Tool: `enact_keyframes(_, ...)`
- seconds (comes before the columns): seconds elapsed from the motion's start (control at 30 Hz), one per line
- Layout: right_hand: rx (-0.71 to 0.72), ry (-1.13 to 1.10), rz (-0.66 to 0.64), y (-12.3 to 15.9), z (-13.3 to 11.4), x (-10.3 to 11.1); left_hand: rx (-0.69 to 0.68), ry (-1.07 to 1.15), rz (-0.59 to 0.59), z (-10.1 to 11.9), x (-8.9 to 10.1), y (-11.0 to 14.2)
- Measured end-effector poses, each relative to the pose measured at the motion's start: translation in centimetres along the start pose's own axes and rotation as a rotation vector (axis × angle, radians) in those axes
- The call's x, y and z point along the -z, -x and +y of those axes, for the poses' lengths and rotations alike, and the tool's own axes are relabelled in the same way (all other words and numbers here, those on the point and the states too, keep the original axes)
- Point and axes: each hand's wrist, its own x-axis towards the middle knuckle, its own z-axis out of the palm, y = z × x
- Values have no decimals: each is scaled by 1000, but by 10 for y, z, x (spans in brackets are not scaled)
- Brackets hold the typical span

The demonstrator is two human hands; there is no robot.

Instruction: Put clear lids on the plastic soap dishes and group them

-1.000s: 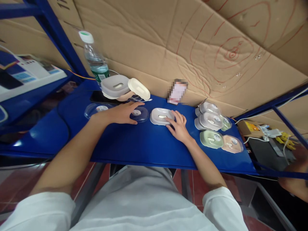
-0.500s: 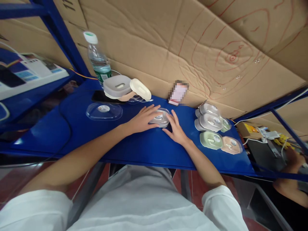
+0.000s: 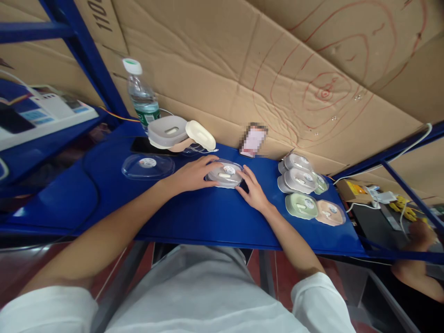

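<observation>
A small grey lidded food container with a clear cover and a round white label sits on the blue table, in front of my body. My left hand grips its left end, fingers at the far edge and thumb at the near one. At the right end, my right hand holds it the same way, fingers curved along the rim. To the left of my left hand lies a loose clear plastic cover bearing a similar label.
Several lidded containers, grey, green and peach, stand at right. Stacked grey and cream pieces are at back left beside a water bottle. A phone leans on the cardboard wall. Another person's arm shows far right.
My left hand has slid off the container's top to its left end, uncovering the label. My right hand stays at the right end. The whole view has shifted slightly.
</observation>
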Motion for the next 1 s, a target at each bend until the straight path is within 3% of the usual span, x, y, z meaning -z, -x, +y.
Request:
enact_keyframes(0.17, -5, 0, -22, 1, -1, -1, -63, 12, -2, -5, 4, 1)
enact_keyframes(0.53, 46, 27, -77, 2, -3, -2, -11, 20, -44, -1, 10, 2)
enact_keyframes(0.77, 32, 74, -90, 2, -2, 1, -53, -39, -23, 3, 12, 2)
enact_keyframes(0.87, 68, 106, -106, 3, -5, 2, -65, -49, 11, 4, 20, 3)
enact_keyframes(1.0, 129, 143, -131, 4, -13, 2, -55, -142, 161, -2, 33, 0)
